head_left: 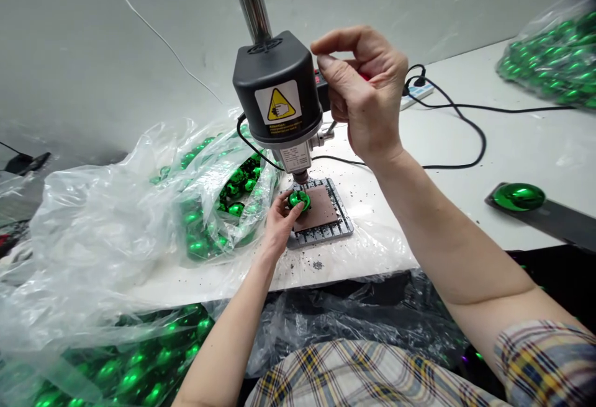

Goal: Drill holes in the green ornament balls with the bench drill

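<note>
My left hand (pixel 279 224) is closed round a shiny green ball ornament (pixel 299 201), with thumb and fingers on its sides. The ball sits on a brown pad (pixel 319 208) over the slotted grey base (pixel 344 227), under the chuck (pixel 300 176) of a small black bench drill press (pixel 277 93). Raised at the right of the motor housing, my right hand (pixel 365 87) has its fingers curled. A metal lever (pixel 331 128) runs up toward it and a bit of red shows inside the grip; most of the lever is hidden behind the hand.
Clear plastic bags of green balls (pixel 200 233) lie left of the press, with more balls (pixel 139 363) below the table edge. Another bag (pixel 554 59) stands back right. A green ball (pixel 519 196) rests on a dark strip. A black cable (pixel 479 146) leads to a power strip (pixel 418 92).
</note>
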